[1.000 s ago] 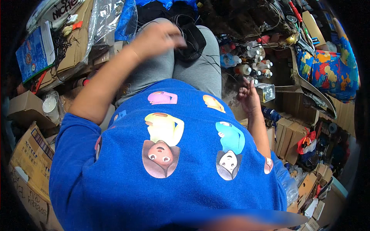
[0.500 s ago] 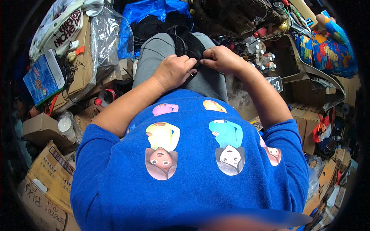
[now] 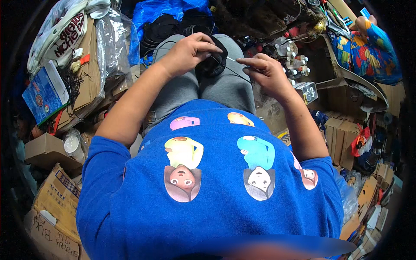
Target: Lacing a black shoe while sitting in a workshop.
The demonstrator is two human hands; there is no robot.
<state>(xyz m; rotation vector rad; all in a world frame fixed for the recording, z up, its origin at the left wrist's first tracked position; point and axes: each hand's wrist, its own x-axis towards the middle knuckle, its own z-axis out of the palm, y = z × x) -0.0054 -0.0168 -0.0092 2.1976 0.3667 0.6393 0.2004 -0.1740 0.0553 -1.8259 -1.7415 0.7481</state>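
A black shoe-like piece with a rounded, padded-looking edge rests upright across my grey-trousered thighs. My left hand bends over its upper left side, thumb and fingers closed on the edge. To the right of it, my right hand pinches a thin, pale, needle-like thing between thumb and forefinger; its tip points at the black piece. A dark thread runs from the piece to beneath my right hand. More black pieces with loose dark strands lie beyond my knees on the left.
Blue plastic sheeting is at the far side. Several small bottles stand to the right, near a clear container. Cardboard, clear plastic and a blue book crowd the left. Another person's patterned clothing shows far right.
My hands have parted: the left went up and forward along the black piece, the right drew off to the right. The piece now shows more openly, with thread stretched out from it.
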